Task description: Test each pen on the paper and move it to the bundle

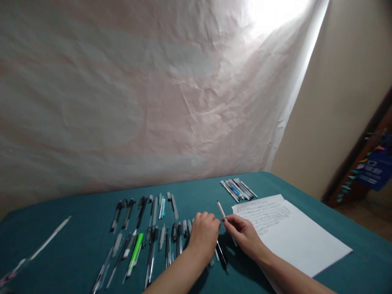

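Note:
My right hand (pixel 243 234) pinches a white pen (pixel 221 210) near its lower end, the pen tilted up and away over the teal tablecloth (pixel 76 228). My left hand (pixel 204 234) is curled just left of it, knuckles up, over the right end of a spread of several pens (pixel 150 232); I cannot see what its fingers hold. A green highlighter (pixel 135 248) lies among those pens.
White sheets of paper (pixel 288 232) with writing lie to the right of my hands. A small bundle of pens (pixel 239 189) sits at the table's far side. A long white strip (pixel 49 240) lies at the left. A wrinkled white sheet (pixel 137 90) hangs behind.

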Tool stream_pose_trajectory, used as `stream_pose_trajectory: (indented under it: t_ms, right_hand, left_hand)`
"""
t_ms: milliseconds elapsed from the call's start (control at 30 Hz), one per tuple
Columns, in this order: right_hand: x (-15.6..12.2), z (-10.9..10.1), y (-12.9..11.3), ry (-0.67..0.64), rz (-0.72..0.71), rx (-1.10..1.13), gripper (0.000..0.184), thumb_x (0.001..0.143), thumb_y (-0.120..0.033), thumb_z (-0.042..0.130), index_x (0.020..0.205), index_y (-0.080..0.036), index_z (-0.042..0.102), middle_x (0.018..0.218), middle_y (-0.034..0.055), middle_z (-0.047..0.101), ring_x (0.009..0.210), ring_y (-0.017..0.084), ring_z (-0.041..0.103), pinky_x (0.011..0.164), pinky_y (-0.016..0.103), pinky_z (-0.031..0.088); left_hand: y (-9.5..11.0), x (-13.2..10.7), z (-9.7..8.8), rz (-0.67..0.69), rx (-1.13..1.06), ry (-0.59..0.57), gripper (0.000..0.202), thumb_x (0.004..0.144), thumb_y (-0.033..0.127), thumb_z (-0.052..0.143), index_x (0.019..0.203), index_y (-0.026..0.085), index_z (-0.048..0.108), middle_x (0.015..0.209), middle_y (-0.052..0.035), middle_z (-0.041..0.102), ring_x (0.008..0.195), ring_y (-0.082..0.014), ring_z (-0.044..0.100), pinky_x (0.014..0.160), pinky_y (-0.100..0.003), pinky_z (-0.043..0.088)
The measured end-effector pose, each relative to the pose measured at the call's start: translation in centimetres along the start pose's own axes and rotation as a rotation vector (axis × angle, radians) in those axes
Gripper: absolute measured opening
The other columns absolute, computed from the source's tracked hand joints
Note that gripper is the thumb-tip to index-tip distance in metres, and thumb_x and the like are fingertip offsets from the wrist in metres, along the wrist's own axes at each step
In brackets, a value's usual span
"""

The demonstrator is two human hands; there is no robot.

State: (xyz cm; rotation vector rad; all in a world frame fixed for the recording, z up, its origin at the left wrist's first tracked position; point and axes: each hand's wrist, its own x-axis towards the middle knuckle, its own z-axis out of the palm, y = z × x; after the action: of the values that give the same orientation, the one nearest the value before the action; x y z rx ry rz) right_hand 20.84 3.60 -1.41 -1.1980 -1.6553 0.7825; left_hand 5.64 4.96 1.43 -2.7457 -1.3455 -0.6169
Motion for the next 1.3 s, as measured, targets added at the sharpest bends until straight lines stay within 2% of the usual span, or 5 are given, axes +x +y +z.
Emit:
stream_pose_trajectory:
  t_ms: [333, 633, 967, 1200, 1300]
  right_hand:
    - [0.0, -0.1, 0.8, 0.135, -0.067, 0.024, 0.020, 0.083, -0.032, 0.049, 0.083, -0.015, 0.060, 0.068, 0.0012, 0.059, 0.059, 0.012, 0.050, 0.055, 0.021, 0.039]
    - [0.2, -0.4, 1.1, 0.197, -0.082, 0.080, 0.019, 0.083, -0.031, 0.049, 0.083, -0.015, 0.059, 0.068, 0.0006, 0.058, 0.060, 0.012, 0.050, 0.056, 0.021, 0.039]
    - [0.1, -0.4, 1.0, 0.176, -0.052, 0.049, 0.020, 0.084, -0.034, 0.047, 0.084, -0.016, 0.057, 0.064, -0.0016, 0.050, 0.055, 0.010, 0.043, 0.051, 0.020, 0.034]
    - [-0.6, -0.1, 0.1, 0.054, -0.112, -0.092, 0.020, 0.084, -0.032, 0.046, 0.079, -0.016, 0.057, 0.063, -0.0013, 0.048, 0.054, 0.010, 0.040, 0.051, 0.021, 0.033]
    - [-0.9, 0.0, -0.2, 0.003, -0.126, -0.127, 0.021, 0.085, -0.032, 0.045, 0.080, -0.016, 0.057, 0.061, -0.0015, 0.048, 0.053, 0.011, 0.040, 0.051, 0.022, 0.032]
  left_hand:
    - [1.8, 2.4, 1.1, -0.064, 0.169, -0.098, 0.024, 0.081, 0.009, 0.040, 0.078, 0.014, 0.063, 0.078, -0.0123, 0.063, 0.079, -0.0259, 0.054, 0.069, -0.038, 0.032]
    - [1.7, 2.1, 0.8, -0.091, 0.047, -0.096, 0.019, 0.078, 0.012, 0.043, 0.084, 0.015, 0.060, 0.083, -0.0096, 0.061, 0.080, -0.0248, 0.056, 0.071, -0.035, 0.037]
    - [-1.5, 1.1, -0.2, -0.161, -0.519, 0.132, 0.021, 0.081, 0.019, 0.045, 0.090, 0.018, 0.064, 0.086, -0.0066, 0.057, 0.080, -0.0179, 0.056, 0.074, -0.028, 0.041]
    - [-3.8, 1.8, 0.3, -0.557, -1.425, 0.250, 0.013, 0.072, 0.020, 0.062, 0.083, 0.013, 0.063, 0.077, -0.0049, 0.064, 0.072, -0.0141, 0.060, 0.069, -0.024, 0.045]
    - [-4.2, 1.8, 0.5, -0.645, -1.605, 0.291, 0.013, 0.069, 0.016, 0.066, 0.081, 0.012, 0.063, 0.077, -0.0053, 0.064, 0.070, -0.0107, 0.059, 0.067, -0.019, 0.045]
